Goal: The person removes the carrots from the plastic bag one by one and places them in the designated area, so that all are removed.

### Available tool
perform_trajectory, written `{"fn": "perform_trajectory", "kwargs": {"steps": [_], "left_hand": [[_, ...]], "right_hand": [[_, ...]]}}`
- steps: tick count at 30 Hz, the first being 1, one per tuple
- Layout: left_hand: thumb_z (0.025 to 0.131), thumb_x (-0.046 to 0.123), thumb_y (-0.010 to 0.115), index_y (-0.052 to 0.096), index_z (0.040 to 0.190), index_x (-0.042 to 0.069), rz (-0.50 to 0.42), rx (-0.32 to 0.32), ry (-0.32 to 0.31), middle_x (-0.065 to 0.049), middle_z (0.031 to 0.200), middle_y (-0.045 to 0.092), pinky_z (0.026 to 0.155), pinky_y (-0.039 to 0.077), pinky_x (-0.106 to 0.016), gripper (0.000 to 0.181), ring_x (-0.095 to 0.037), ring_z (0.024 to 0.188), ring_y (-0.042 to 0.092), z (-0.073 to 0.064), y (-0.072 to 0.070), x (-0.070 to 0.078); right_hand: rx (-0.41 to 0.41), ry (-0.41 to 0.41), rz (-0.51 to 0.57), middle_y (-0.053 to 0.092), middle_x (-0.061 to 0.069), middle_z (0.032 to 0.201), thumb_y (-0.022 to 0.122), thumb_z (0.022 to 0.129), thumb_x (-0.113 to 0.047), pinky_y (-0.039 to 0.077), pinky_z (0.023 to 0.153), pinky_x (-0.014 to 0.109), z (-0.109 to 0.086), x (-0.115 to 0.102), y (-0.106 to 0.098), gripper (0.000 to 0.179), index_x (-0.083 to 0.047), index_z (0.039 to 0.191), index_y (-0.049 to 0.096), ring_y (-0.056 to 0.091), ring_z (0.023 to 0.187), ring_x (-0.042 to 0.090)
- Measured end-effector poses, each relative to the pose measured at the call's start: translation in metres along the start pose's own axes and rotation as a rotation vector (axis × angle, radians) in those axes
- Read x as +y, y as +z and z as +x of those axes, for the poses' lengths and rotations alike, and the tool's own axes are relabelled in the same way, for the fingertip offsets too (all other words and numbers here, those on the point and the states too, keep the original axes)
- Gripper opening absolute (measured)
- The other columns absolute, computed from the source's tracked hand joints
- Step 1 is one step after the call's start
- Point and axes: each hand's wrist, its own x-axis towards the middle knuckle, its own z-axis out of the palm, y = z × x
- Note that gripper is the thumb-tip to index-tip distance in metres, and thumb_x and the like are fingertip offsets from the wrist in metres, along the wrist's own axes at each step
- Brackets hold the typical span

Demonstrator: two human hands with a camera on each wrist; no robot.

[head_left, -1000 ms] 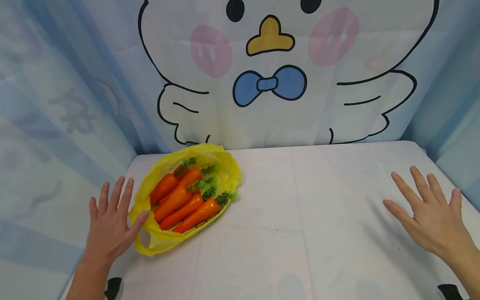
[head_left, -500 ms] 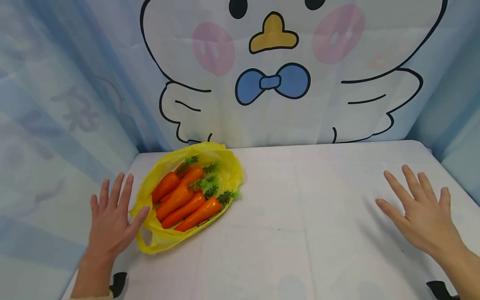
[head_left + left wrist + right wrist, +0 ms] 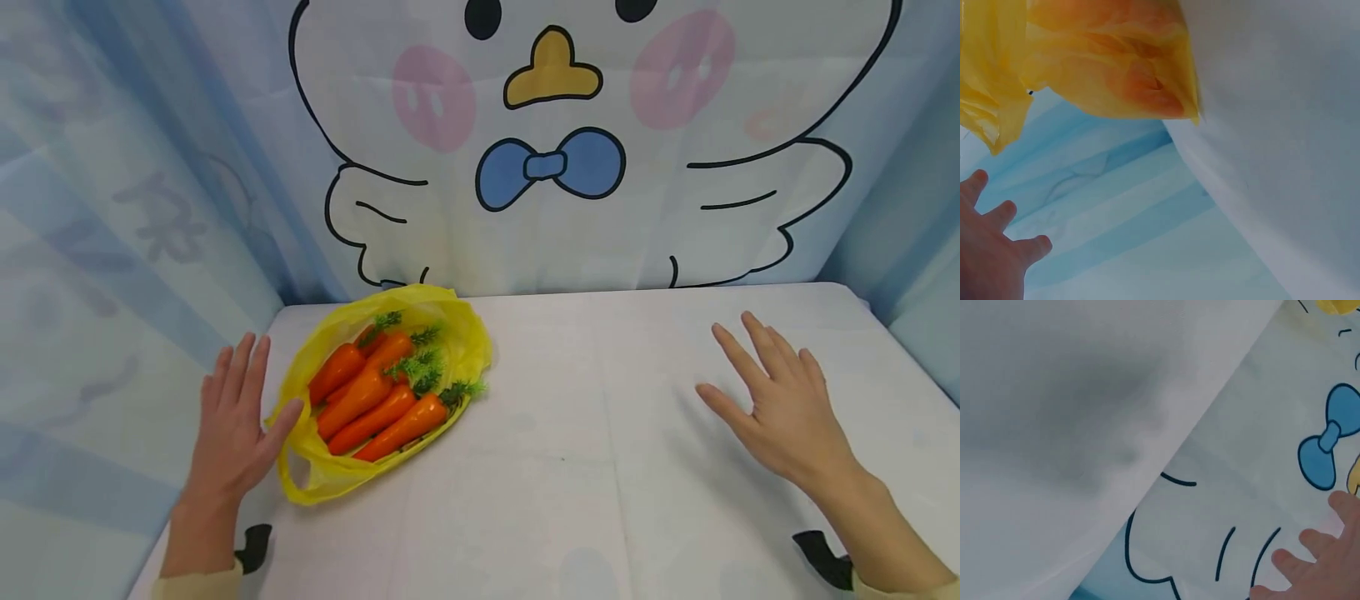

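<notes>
A yellow plastic bag (image 3: 457,342) lies with its mouth open on the left part of the table. Several orange carrots (image 3: 363,404) with green leafy tops are inside it. My left hand (image 3: 236,425) is spread beside the bag's left side, its thumb tip overlapping the bag's edge in the head view. In the left wrist view the bag (image 3: 1116,81) hangs above the fingertips, and the carrots show through the plastic. On the right, my right hand (image 3: 783,408) hovers over the table with its fingers apart, holding nothing and casting a shadow.
A white cloth covers the table (image 3: 555,517). Behind it hangs a curtain (image 3: 570,242) printed with a cartoon bird and a blue bow tie. A blue patterned curtain (image 3: 135,275) runs along the left side, another (image 3: 911,217) along the right.
My right hand has moved left over the table toward the middle. My left hand has shifted slightly up and right. The bag and carrots stay where they were; the head view has tilted a little.
</notes>
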Motion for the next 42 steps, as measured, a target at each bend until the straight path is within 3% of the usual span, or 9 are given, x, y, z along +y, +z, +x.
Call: {"fn": "perform_trajectory", "kwargs": {"steps": [7, 13, 20, 29, 31, 34, 37, 42], "left_hand": [[0.099, 0.049, 0.052, 0.019, 0.163, 0.014, -0.105, 0.024, -0.004, -0.013, 0.167, 0.014, 0.119, 0.008, -0.060, 0.079, -0.039, 0.150, 0.011, 0.004, 0.004, 0.000], [0.094, 0.028, 0.064, 0.020, 0.163, 0.018, -0.190, 0.009, -0.052, -0.010, 0.167, 0.014, 0.113, 0.021, -0.067, 0.083, -0.037, 0.149, 0.016, 0.005, 0.005, 0.004], [0.095, 0.024, 0.065, 0.021, 0.163, 0.021, -0.282, -0.003, -0.124, -0.010, 0.167, 0.017, 0.111, 0.020, -0.071, 0.081, -0.040, 0.148, 0.021, 0.009, 0.007, 0.010], [0.095, 0.017, 0.066, 0.031, 0.160, 0.017, -0.384, 0.040, -0.142, -0.012, 0.162, 0.031, 0.114, 0.024, -0.065, 0.074, -0.039, 0.146, 0.029, 0.016, 0.011, 0.015], [0.096, 0.014, 0.066, 0.033, 0.159, 0.017, -0.409, 0.054, -0.139, -0.011, 0.161, 0.033, 0.116, 0.026, -0.059, 0.072, -0.038, 0.145, 0.030, 0.017, 0.013, 0.015], [0.096, 0.010, 0.065, 0.035, 0.159, 0.016, -0.433, 0.075, -0.124, -0.011, 0.160, 0.035, 0.118, 0.027, -0.036, 0.070, -0.037, 0.144, 0.032, 0.019, 0.015, 0.015], [0.096, 0.009, 0.065, 0.037, 0.158, 0.014, -0.441, 0.090, -0.123, -0.011, 0.159, 0.037, 0.111, 0.024, -0.014, 0.068, -0.037, 0.143, 0.034, 0.019, 0.016, 0.015], [0.097, 0.009, 0.063, 0.039, 0.157, 0.013, -0.481, 0.087, -0.149, -0.010, 0.158, 0.039, 0.107, 0.025, -0.010, 0.064, -0.035, 0.142, 0.035, 0.019, 0.017, 0.016]], "right_hand": [[0.045, -0.078, 0.053, 0.026, 0.020, 0.162, 0.063, 0.096, -0.046, 0.012, 0.116, 0.065, 0.019, -0.024, 0.015, 0.073, -0.015, 0.157, 0.038, 0.031, 0.139, 0.052], [0.051, -0.125, 0.095, 0.029, 0.019, 0.161, 0.067, 0.094, -0.043, 0.021, 0.114, 0.065, 0.033, -0.045, 0.026, 0.073, -0.015, 0.156, 0.041, 0.036, 0.136, 0.051], [0.063, -0.154, 0.162, 0.035, 0.016, 0.158, 0.072, 0.090, -0.033, 0.029, 0.108, 0.066, 0.048, -0.068, 0.037, 0.071, -0.015, 0.153, 0.045, 0.038, 0.136, 0.047], [0.092, -0.245, 0.245, 0.040, 0.015, 0.155, 0.076, 0.086, -0.032, 0.034, 0.107, 0.063, 0.068, -0.095, 0.059, 0.070, -0.013, 0.148, 0.050, 0.043, 0.135, 0.042], [0.084, -0.258, 0.259, 0.041, 0.015, 0.154, 0.076, 0.086, -0.032, 0.034, 0.107, 0.063, 0.071, -0.101, 0.063, 0.070, -0.013, 0.148, 0.051, 0.043, 0.135, 0.041], [0.067, -0.277, 0.282, 0.042, 0.015, 0.154, 0.077, 0.087, -0.032, 0.035, 0.108, 0.061, 0.075, -0.111, 0.070, 0.069, -0.013, 0.148, 0.051, 0.044, 0.134, 0.039], [0.046, -0.293, 0.304, 0.042, 0.014, 0.154, 0.077, 0.088, -0.032, 0.035, 0.108, 0.060, 0.078, -0.120, 0.077, 0.070, -0.013, 0.149, 0.050, 0.044, 0.134, 0.038], [0.004, -0.310, 0.341, 0.041, 0.012, 0.155, 0.077, 0.089, -0.034, 0.035, 0.110, 0.059, 0.082, -0.135, 0.086, 0.069, -0.016, 0.150, 0.049, 0.043, 0.136, 0.037]]}}
